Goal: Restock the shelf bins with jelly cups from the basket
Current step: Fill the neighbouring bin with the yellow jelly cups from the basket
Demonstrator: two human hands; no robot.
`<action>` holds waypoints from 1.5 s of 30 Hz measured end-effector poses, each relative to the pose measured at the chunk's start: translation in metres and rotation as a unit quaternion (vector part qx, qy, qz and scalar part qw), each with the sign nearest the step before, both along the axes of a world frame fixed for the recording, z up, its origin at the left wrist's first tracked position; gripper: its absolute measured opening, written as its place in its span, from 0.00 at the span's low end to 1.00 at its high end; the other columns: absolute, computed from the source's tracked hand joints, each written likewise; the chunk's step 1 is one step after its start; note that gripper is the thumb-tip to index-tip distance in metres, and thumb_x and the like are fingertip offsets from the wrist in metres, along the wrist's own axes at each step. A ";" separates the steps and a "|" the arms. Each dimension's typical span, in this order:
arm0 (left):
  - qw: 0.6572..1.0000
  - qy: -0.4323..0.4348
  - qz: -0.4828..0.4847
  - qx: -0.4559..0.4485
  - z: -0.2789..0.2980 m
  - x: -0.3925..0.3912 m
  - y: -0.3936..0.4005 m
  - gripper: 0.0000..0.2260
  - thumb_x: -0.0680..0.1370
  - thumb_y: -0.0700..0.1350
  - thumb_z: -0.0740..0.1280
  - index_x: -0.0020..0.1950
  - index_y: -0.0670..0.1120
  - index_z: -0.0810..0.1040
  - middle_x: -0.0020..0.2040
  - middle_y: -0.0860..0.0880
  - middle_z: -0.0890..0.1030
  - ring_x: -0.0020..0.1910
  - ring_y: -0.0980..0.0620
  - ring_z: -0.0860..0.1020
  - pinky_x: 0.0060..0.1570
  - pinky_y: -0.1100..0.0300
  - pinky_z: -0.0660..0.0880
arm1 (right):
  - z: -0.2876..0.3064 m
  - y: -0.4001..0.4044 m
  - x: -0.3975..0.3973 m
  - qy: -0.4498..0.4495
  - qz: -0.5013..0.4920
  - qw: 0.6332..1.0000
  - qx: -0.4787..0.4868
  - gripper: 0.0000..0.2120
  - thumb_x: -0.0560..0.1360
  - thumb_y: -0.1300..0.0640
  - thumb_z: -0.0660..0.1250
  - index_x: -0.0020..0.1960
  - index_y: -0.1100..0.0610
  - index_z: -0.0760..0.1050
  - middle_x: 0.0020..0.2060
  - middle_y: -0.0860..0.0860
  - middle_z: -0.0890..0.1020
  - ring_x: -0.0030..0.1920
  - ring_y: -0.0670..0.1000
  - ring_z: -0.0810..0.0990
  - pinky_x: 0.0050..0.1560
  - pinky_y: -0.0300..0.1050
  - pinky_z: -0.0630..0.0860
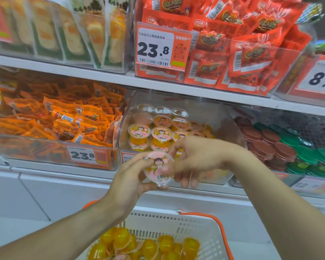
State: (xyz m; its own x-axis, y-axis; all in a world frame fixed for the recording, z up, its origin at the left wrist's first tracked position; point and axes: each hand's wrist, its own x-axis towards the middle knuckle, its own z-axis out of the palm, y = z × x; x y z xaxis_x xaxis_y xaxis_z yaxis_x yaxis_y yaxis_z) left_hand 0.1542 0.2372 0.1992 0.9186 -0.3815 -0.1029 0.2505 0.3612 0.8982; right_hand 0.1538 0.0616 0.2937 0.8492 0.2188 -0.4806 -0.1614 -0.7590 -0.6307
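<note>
We hold one jelly cup [159, 170] in front of the clear shelf bin [221, 117], lid facing us, just above the basket [195, 228]. Our left hand [131, 177] grips it from the left and below, fingers curled round its rim and body. Our right hand [193, 158] meets it from the right, fingers bent at its edge; motion blur keeps us from telling whether they pinch the cup or only touch it.

We judge the cup light and fairly stiff, a thin plastic shell with a peel-off film lid. The smooth wall looks slippery, and the lid could dent or lift under pressure, so we would take it by the rim or round the sides.

The bin behind holds more jelly cups [150, 132], stacked in rows on its left side, lids up; its right side is largely free. The basket near us is white with orange handles and carries a heap of yellow cups [148, 246], mostly lying bottom up. To the left a bin holds orange snack packets [68, 121]; to the right, brown and green cups [281, 147].
</note>
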 end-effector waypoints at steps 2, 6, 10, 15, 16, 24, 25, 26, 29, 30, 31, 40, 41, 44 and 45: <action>0.999 -0.031 0.008 0.015 0.000 -0.002 0.000 0.12 0.82 0.38 0.59 0.59 0.40 0.81 0.53 0.37 0.84 0.49 0.43 0.82 0.49 0.42 0.81 | -0.007 0.006 -0.004 0.022 0.011 1.000 0.013 0.21 0.74 0.52 0.75 0.59 0.60 0.72 0.43 0.62 0.85 0.39 0.57 0.85 0.42 0.49 0.84; 0.993 -0.102 0.046 0.047 0.002 0.000 0.003 0.11 0.82 0.40 0.61 0.58 0.45 0.81 0.50 0.42 0.85 0.48 0.47 0.84 0.45 0.54 0.81 | -0.020 0.012 -0.007 -0.020 -0.067 0.984 0.163 0.20 0.74 0.63 0.73 0.61 0.63 0.68 0.35 0.61 0.83 0.32 0.54 0.83 0.34 0.43 0.82; 0.969 -0.205 0.045 0.132 0.003 0.008 0.015 0.14 0.83 0.54 0.61 0.66 0.53 0.78 0.59 0.52 0.83 0.55 0.50 0.82 0.48 0.47 0.82 | -0.033 0.017 -0.013 -0.011 -0.183 0.915 0.358 0.13 0.75 0.68 0.70 0.58 0.66 0.74 0.33 0.57 0.80 0.28 0.49 0.78 0.30 0.39 0.78; 0.876 -0.340 0.017 0.341 -0.003 0.019 0.027 0.22 0.80 0.60 0.58 0.74 0.62 0.67 0.68 0.71 0.67 0.63 0.61 0.73 0.61 0.54 0.75 | -0.034 -0.009 0.006 -0.083 -0.371 0.792 0.478 0.05 0.79 0.70 0.61 0.49 0.67 0.76 0.28 0.54 0.75 0.26 0.46 0.74 0.27 0.35 0.74; 0.846 -0.370 -0.007 0.383 -0.006 0.020 0.026 0.21 0.81 0.56 0.60 0.75 0.60 0.66 0.70 0.69 0.65 0.62 0.64 0.72 0.61 0.60 0.73 | -0.036 -0.020 0.015 -0.115 -0.413 0.769 0.474 0.06 0.79 0.70 0.60 0.48 0.66 0.75 0.29 0.54 0.74 0.26 0.46 0.73 0.26 0.35 0.73; 0.786 -0.409 -0.089 0.454 -0.018 0.018 0.026 0.21 0.81 0.54 0.61 0.73 0.61 0.62 0.72 0.73 0.47 0.63 0.64 0.71 0.60 0.65 0.70 | -0.060 -0.090 0.118 -0.198 -0.593 0.695 0.356 0.08 0.76 0.73 0.58 0.46 0.63 0.73 0.38 0.58 0.79 0.32 0.53 0.79 0.33 0.46 0.78; 0.780 -0.412 -0.090 0.462 -0.019 0.018 0.027 0.20 0.81 0.54 0.61 0.72 0.60 0.63 0.72 0.73 0.47 0.60 0.60 0.75 0.58 0.60 0.73 | -0.066 -0.096 0.131 -0.186 -0.597 0.696 0.352 0.08 0.75 0.72 0.60 0.49 0.63 0.73 0.43 0.59 0.82 0.38 0.56 0.82 0.42 0.55 0.83; 0.775 -0.416 -0.090 0.468 -0.021 0.019 0.027 0.18 0.81 0.54 0.62 0.70 0.60 0.64 0.72 0.72 0.46 0.58 0.58 0.76 0.56 0.59 0.74 | -0.072 -0.101 0.142 -0.175 -0.601 0.697 0.350 0.08 0.76 0.71 0.61 0.52 0.63 0.74 0.45 0.60 0.83 0.42 0.58 0.83 0.48 0.61 0.82; 0.766 -0.422 -0.094 0.476 -0.026 0.024 0.026 0.09 0.80 0.54 0.62 0.61 0.61 0.70 0.72 0.73 0.45 0.62 0.65 0.69 0.55 0.59 0.73 | -0.091 -0.110 0.163 -0.157 -0.582 0.746 0.281 0.06 0.78 0.67 0.60 0.53 0.60 0.73 0.39 0.54 0.77 0.42 0.55 0.79 0.52 0.53 0.80; 0.766 -0.425 -0.095 0.473 -0.027 0.027 0.026 0.07 0.80 0.54 0.62 0.58 0.60 0.72 0.71 0.73 0.44 0.63 0.67 0.66 0.55 0.60 0.73 | -0.094 -0.108 0.165 -0.155 -0.561 0.771 0.260 0.05 0.79 0.65 0.60 0.52 0.57 0.72 0.39 0.52 0.75 0.45 0.55 0.78 0.55 0.52 0.80; 0.765 -0.429 -0.095 0.470 -0.029 0.029 0.025 0.05 0.80 0.54 0.62 0.55 0.60 0.73 0.71 0.73 0.45 0.63 0.69 0.65 0.54 0.61 0.74 | -0.095 -0.105 0.163 -0.155 -0.545 0.786 0.246 0.04 0.80 0.63 0.61 0.50 0.57 0.72 0.40 0.51 0.74 0.48 0.55 0.77 0.59 0.53 0.79; 0.766 -0.435 -0.097 0.463 -0.035 0.033 0.025 0.04 0.79 0.51 0.63 0.49 0.57 0.77 0.70 0.72 0.47 0.58 0.64 0.69 0.57 0.58 0.72 | -0.085 -0.100 0.164 -0.229 -0.555 0.800 0.017 0.18 0.85 0.52 0.52 0.64 0.61 0.74 0.61 0.56 0.80 0.61 0.54 0.79 0.48 0.40 0.69; 0.764 -0.433 -0.100 0.468 -0.034 0.033 0.025 0.04 0.79 0.51 0.63 0.50 0.57 0.77 0.70 0.72 0.47 0.58 0.64 0.68 0.58 0.58 0.71 | -0.084 -0.101 0.165 -0.231 -0.535 0.812 -0.019 0.18 0.85 0.53 0.52 0.64 0.61 0.74 0.61 0.56 0.79 0.62 0.55 0.78 0.47 0.40 0.68; 0.763 -0.420 -0.111 0.478 -0.034 0.035 0.025 0.04 0.79 0.52 0.62 0.51 0.58 0.76 0.69 0.72 0.46 0.59 0.65 0.68 0.60 0.58 0.70 | -0.090 -0.100 0.167 -0.186 -0.506 0.842 0.007 0.16 0.82 0.57 0.59 0.65 0.63 0.75 0.61 0.59 0.79 0.60 0.58 0.80 0.54 0.45 0.76; 0.764 -0.415 -0.114 0.480 -0.033 0.035 0.025 0.04 0.79 0.53 0.62 0.52 0.58 0.76 0.69 0.73 0.45 0.59 0.65 0.68 0.60 0.59 0.70 | -0.093 -0.102 0.169 -0.192 -0.506 0.839 0.056 0.16 0.81 0.58 0.62 0.65 0.64 0.74 0.59 0.60 0.80 0.56 0.58 0.81 0.57 0.48 0.78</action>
